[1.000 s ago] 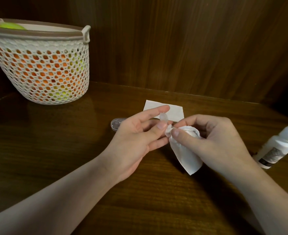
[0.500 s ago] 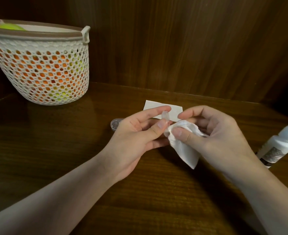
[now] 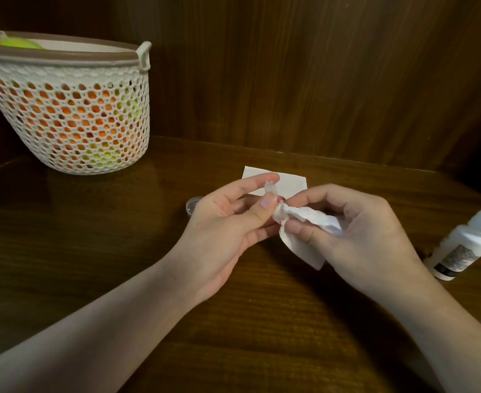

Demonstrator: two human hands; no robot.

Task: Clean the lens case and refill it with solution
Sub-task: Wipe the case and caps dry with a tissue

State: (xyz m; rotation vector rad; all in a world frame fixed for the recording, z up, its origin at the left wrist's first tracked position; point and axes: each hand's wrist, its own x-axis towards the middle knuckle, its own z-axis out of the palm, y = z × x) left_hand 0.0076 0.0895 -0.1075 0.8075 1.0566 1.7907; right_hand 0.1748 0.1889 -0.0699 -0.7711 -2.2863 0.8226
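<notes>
Two hands — left hand (image 3: 222, 222) pinching clear lens case (image 3: 271, 191) (mostly hidden), right hand (image 3: 355, 231) gripping tissue (image 3: 304, 231).

Single head-worn view, forward and down, close over the wooden table (image 3: 92, 251), toward the wall (image 3: 318, 66).

Glossy wood table (image 3: 120, 279), crumpled paper tissue (image 3: 304, 222), perforated plastic basket (image 3: 72, 123)

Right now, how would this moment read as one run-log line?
stage: wiping | left hand: pinches small clear plastic lens case | right hand: presses crumpled white tissue into case | white solution bottle: untouched
</notes>
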